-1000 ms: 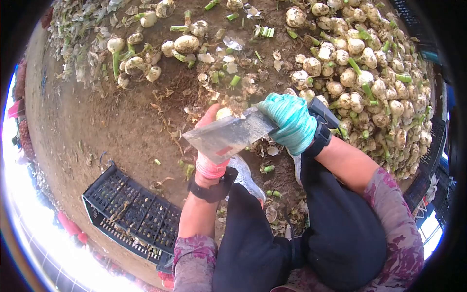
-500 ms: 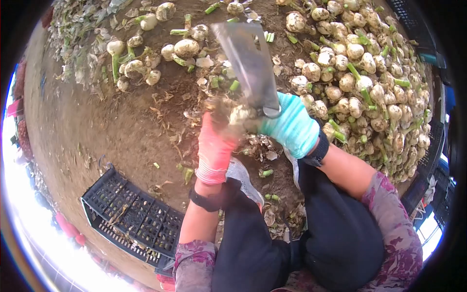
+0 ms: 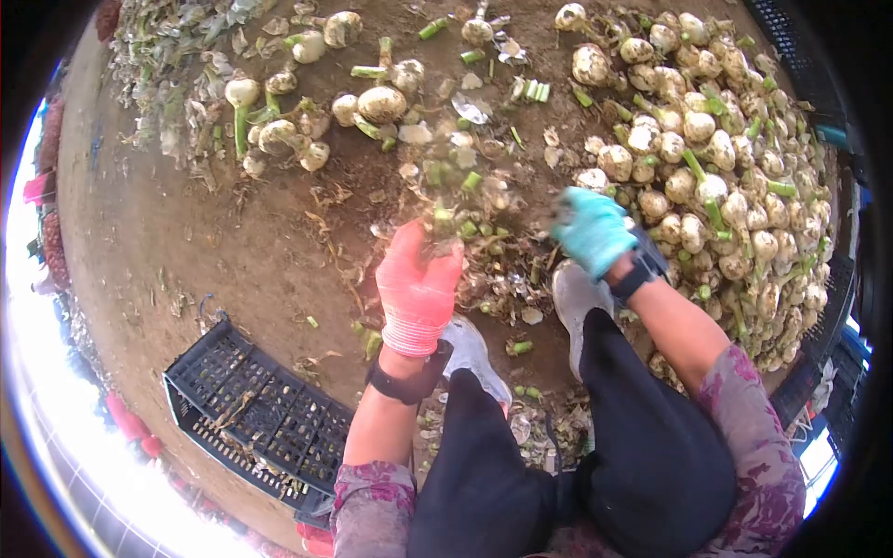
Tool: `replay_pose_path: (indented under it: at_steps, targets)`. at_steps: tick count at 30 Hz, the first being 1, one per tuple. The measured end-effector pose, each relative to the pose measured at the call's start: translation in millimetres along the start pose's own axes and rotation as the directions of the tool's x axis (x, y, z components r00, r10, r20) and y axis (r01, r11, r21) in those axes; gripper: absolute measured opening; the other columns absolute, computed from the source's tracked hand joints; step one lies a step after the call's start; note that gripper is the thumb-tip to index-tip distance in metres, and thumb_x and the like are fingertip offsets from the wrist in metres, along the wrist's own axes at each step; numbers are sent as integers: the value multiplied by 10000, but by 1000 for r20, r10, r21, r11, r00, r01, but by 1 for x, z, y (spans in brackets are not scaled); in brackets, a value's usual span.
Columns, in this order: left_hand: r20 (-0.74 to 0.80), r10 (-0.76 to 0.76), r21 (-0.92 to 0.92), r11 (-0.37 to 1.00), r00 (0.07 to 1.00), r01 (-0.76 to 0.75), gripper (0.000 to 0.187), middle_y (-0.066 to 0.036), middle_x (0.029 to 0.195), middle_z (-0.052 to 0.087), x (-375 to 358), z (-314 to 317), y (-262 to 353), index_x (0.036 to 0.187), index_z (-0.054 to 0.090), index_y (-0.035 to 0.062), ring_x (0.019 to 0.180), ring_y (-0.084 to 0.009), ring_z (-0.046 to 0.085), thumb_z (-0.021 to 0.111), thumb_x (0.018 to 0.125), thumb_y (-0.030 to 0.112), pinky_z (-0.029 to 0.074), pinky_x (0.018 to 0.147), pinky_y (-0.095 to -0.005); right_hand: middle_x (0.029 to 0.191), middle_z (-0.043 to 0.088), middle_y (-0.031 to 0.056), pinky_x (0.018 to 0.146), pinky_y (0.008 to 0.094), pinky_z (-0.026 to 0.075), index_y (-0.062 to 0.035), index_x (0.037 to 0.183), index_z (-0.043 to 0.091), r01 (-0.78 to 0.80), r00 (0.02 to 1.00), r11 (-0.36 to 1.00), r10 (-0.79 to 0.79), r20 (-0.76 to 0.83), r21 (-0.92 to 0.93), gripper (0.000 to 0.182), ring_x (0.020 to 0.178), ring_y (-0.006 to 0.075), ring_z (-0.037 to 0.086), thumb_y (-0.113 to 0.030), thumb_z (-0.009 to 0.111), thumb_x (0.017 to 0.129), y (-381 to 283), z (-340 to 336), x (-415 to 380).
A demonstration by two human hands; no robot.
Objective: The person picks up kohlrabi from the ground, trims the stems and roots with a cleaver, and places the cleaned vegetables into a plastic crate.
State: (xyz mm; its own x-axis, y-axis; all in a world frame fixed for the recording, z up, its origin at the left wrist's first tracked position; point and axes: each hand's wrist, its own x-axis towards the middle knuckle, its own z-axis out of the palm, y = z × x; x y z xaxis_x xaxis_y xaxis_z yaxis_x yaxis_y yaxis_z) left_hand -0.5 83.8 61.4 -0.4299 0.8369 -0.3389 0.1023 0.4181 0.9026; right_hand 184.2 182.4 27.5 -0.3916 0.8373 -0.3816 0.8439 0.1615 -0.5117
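My left hand (image 3: pixel 419 290), in a pink glove, is over the scraps between my feet, thumb and forefinger apart and no bulb visible in it. My right hand (image 3: pixel 593 232), in a teal glove, is closed and smeared by motion at the near-left edge of the garlic pile (image 3: pixel 684 191). A dark grey edge beside its wrist looks like part of the cleaver (image 3: pixel 654 249); most of it is hidden by the hand. Cut green stem pieces (image 3: pixel 472 180) and papery skins lie ahead of my hands, some blurred.
Several loose garlic bulbs (image 3: pixel 381 105) with stems lie ahead on the left. A heap of dry skins (image 3: pixel 177 84) is at the far left. A black plastic crate (image 3: pixel 251 395) lies at lower left. My shoes (image 3: pixel 581 312) stand among the trimmings.
My hands were together at a blurred garlic bulb, with the cleaver blade raised. Now they are apart: my right hand has moved right towards the pile, and the bulb has left my left hand.
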Motion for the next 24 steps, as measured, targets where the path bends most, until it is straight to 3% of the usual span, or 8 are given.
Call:
replay_pose_path:
  at_steps: [4, 5, 7, 9, 12, 14, 17, 24]
  targets:
    - [286, 22, -595, 787, 958, 160, 570, -60, 1084, 503, 8, 15, 34, 1197, 393, 8, 970, -127, 487, 670, 729, 178, 397, 831, -247, 666, 595, 135, 536, 308, 449, -14, 803, 584, -103, 990, 926, 131, -52, 363, 280, 563, 236, 560, -232, 691, 663, 17, 1, -4]
    - [348, 60, -505, 853, 936, 133, 571, -69, 1085, 513, 19, 14, 54, 1195, 394, -9, 974, -138, 495, 665, 730, 182, 406, 843, -265, 675, 602, 134, 540, 291, 445, -6, 819, 582, 327, 932, 941, -336, -137, -86, 304, 551, 199, 546, -236, 697, 658, 48, 20, 7]
    - [62, 117, -408, 909, 991, -82, 572, -111, 1057, 537, 59, 12, 45, 1183, 399, -31, 960, -164, 517, 650, 739, 227, 418, 841, -275, 668, 605, 113, 558, 281, 447, -8, 820, 587, -241, 970, 826, 211, 118, 510, 302, 561, 156, 535, -235, 702, 657, 12, -9, 2]
    - [-272, -25, 271, 957, 962, 102, 519, -148, 993, 560, 112, -11, 19, 1143, 428, -44, 937, -199, 537, 616, 758, 249, 430, 821, -269, 725, 628, 81, 582, 261, 448, 11, 900, 579, -215, 974, 809, 219, 60, 547, 333, 613, 84, 518, -179, 711, 661, 11, -19, 3]
    - [-512, 72, 627, 713, 856, 315, 458, -175, 945, 562, 168, -26, -15, 1089, 459, -39, 907, -223, 549, 599, 769, 258, 461, 753, -267, 739, 631, 82, 594, 258, 450, 22, 946, 566, -223, 972, 814, 226, 61, 536, 366, 618, 87, 520, -165, 709, 665, 9, -32, 4]
    - [-339, -504, -79, 857, 794, 510, 422, -174, 942, 558, 187, -33, -23, 1099, 445, -19, 896, -238, 549, 609, 762, 174, 479, 701, -309, 741, 631, 80, 604, 261, 454, 22, 951, 563, -314, 949, 730, 270, 165, 607, 371, 628, 86, 526, -172, 706, 669, 9, -34, 7]
    - [-187, -378, -572, 792, 907, 212, 482, -160, 909, 565, 193, -43, -65, 1148, 395, 2, 832, -252, 566, 628, 732, 76, 485, 675, -338, 736, 631, 86, 604, 262, 455, 28, 930, 567, -325, 945, 776, 281, 166, 541, 359, 625, 90, 533, -178, 705, 670, 6, -35, 13]
    - [125, -162, -645, 736, 979, 205, 394, -127, 922, 564, 105, -45, -60, 1125, 388, -34, 829, -224, 574, 492, 745, -5, 487, 736, -336, 691, 604, 144, 567, 298, 466, -54, 833, 597, 47, 999, 922, -32, -44, 385, 264, 628, 228, 595, -214, 703, 651, -24, -36, 8]
